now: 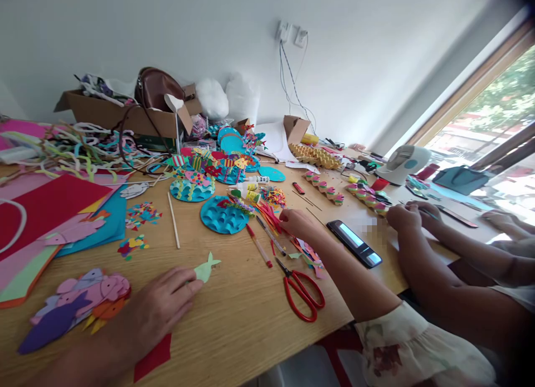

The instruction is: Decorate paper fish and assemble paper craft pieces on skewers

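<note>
At the lower left, my left hand point(161, 303) rests on the table, its fingertips gripping a pale green paper fish point(203, 270). My right hand point(297, 224), below a floral sleeve, reaches to a bundle of pink and orange paper strips point(268, 215); the fingers are pinched together at them, partly hidden. Red-handled scissors point(304, 292) lie partly open between the two hands. A red pen point(259, 246) and a clear pen point(271, 236) are beside the strips. Stacked fish cut-outs point(79, 300) lie left of my left hand, and a red paper piece point(154, 358) sticks out beneath it.
Blue decorated discs point(224, 222), glue bottles point(246, 187) and confetti point(142, 214) are spread ahead. A wooden stick point(173, 219) lies left of centre. Coloured sheets point(54, 208) cover the left. A black device point(354, 242) and another person's hands point(407, 217) are at right.
</note>
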A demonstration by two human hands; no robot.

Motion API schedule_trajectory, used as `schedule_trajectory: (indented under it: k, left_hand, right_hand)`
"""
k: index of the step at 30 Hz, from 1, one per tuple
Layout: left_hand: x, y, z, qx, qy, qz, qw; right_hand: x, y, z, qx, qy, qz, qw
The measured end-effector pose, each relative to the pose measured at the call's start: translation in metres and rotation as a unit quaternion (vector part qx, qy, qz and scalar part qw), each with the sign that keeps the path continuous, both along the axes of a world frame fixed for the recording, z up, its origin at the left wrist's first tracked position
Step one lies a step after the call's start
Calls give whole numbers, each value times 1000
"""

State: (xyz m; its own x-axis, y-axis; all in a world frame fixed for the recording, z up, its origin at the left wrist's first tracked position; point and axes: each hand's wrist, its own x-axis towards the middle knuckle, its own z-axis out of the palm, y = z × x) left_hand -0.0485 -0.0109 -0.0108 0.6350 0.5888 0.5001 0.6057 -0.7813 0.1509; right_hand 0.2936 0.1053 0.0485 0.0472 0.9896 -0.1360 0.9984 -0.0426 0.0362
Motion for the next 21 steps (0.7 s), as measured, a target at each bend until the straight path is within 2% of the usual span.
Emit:
schedule_trajectory:
  k: [10, 15, 21]
  left_hand:
    - [-4, 4, 13, -3, -29, -27, 999]
    - [-6, 5, 13, 11, -28, -18, 999]
    - [-8, 9, 6, -10, -30, -30, 999]
  right_hand:
    - [-14, 8, -3, 1, -9, 4, 1000]
    - [-17, 9, -6, -1, -25, -2, 1000]
    - [-7, 15, -5, 8, -21, -15, 1000]
